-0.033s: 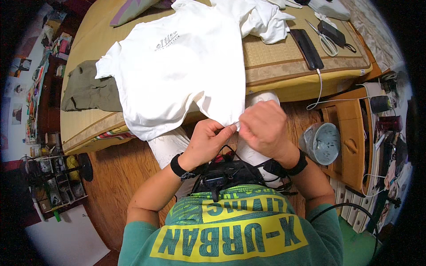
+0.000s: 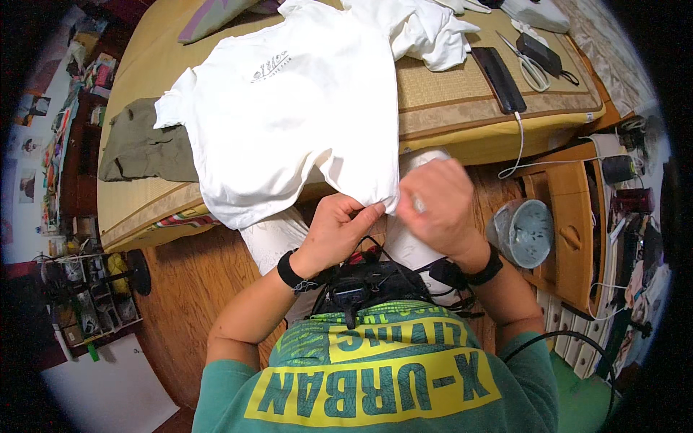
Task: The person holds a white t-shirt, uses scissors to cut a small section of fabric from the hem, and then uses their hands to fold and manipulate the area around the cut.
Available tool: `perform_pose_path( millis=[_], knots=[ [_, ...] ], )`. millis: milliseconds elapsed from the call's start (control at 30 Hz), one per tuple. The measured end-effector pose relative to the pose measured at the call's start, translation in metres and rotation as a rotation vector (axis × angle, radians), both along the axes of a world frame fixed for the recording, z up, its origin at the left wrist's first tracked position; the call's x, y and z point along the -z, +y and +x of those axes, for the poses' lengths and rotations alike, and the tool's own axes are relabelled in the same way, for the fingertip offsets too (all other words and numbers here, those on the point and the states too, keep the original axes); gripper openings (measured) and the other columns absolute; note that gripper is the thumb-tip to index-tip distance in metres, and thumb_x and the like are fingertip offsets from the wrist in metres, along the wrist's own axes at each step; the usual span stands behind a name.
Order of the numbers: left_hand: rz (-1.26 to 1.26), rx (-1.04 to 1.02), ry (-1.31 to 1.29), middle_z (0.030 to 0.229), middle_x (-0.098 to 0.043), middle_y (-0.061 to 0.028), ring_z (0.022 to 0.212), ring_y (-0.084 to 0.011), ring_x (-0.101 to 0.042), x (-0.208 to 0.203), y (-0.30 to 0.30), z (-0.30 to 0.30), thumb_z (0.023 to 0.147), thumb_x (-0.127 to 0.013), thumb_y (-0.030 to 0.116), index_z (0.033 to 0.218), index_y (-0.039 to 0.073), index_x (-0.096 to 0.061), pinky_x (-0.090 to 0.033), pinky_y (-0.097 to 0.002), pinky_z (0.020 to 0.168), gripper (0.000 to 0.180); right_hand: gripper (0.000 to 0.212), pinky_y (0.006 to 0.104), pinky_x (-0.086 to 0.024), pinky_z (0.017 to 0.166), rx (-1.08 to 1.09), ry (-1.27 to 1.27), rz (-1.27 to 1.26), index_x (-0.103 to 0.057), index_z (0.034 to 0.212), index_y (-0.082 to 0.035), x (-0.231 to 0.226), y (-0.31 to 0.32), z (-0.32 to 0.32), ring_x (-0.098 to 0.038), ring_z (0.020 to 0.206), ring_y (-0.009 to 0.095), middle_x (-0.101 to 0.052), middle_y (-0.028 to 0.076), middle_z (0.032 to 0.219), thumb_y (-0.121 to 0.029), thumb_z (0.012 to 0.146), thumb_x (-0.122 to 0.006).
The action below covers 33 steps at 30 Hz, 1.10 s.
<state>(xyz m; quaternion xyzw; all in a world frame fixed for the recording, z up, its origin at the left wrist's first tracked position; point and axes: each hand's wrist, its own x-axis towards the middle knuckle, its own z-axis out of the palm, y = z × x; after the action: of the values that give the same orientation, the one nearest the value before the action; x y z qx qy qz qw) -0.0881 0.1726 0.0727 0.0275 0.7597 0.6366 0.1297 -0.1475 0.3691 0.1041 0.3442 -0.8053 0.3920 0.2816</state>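
Observation:
A white T-shirt [image 2: 289, 115] with a small dark print lies spread on the bed, its lower edge hanging over the near side toward me. My left hand [image 2: 339, 229] pinches the shirt's hem between thumb and forefinger. Just right of that hem, my right hand [image 2: 437, 209] is closed, its fingertips pressed together and somewhat blurred. Whatever those fingers hold is too small or hidden to tell. A narrow gap shows between the right hand and the cloth. Dark bands circle both wrists.
On the mat-covered bed [image 2: 433, 101] lie an olive garment [image 2: 144, 144], a black phone [image 2: 498, 79] on a white cable, scissors [image 2: 533, 71] and a black case [image 2: 540, 54]. A lined bin [image 2: 530, 232] stands by a wooden drawer unit [image 2: 574, 234] at right. An organizer rack [image 2: 94, 303] stands left.
My right hand has shifted slightly right, away from the hem, and turned a little. My left hand keeps its pinch on the shirt.

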Motion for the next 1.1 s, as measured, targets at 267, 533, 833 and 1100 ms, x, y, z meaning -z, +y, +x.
perform_pose_path(
  millis=[267,533,833,1100],
  knots=[
    [-0.079,0.031,-0.014,0.081,-0.069,0.0012,0.073,-0.0028,-0.056,-0.002,0.005,-0.004,0.091,-0.062,0.009,0.098,-0.004,-0.069,-0.048,-0.0221,0.064,0.016,0.015,0.0358,-0.042,0.062,-0.163,-0.178,0.103,-0.059,0.081,-0.004,0.002,0.0,0.007,-0.059,0.07,0.027,-0.061,0.009,0.078,-0.004,0.068,-0.067],
    [-0.176,0.013,0.307,0.06,-0.059,-0.0131,0.054,-0.026,-0.058,0.002,0.008,-0.007,0.089,-0.059,0.01,0.074,-0.001,-0.063,-0.046,-0.0337,0.055,0.02,0.014,0.038,-0.045,0.064,-0.011,-0.168,0.101,-0.057,0.078,-0.004,0.014,0.006,0.005,-0.06,0.073,0.027,-0.058,0.01,0.077,-0.003,0.069,-0.066],
    [-0.23,0.153,0.424,0.112,-0.056,-0.0214,0.107,-0.0374,-0.053,0.007,0.014,-0.006,0.09,-0.055,0.01,0.115,0.001,-0.059,-0.041,-0.0407,0.094,0.027,0.038,0.0403,-0.052,0.075,0.051,-0.28,0.02,-0.055,0.102,-0.001,0.036,0.006,0.013,-0.06,0.09,0.04,-0.057,0.018,0.097,0.006,0.066,-0.06],
    [-0.957,-0.384,0.508,0.108,-0.062,-0.0227,0.104,-0.0392,-0.056,0.074,-0.089,0.038,0.082,-0.061,0.009,0.109,-0.003,-0.061,-0.043,-0.0453,0.093,0.029,0.021,0.0349,-0.049,0.077,0.299,-0.224,-0.036,-0.057,0.093,0.002,0.041,0.044,0.005,-0.058,0.086,0.031,-0.058,0.015,0.094,0.009,0.073,-0.058]
  ],
)
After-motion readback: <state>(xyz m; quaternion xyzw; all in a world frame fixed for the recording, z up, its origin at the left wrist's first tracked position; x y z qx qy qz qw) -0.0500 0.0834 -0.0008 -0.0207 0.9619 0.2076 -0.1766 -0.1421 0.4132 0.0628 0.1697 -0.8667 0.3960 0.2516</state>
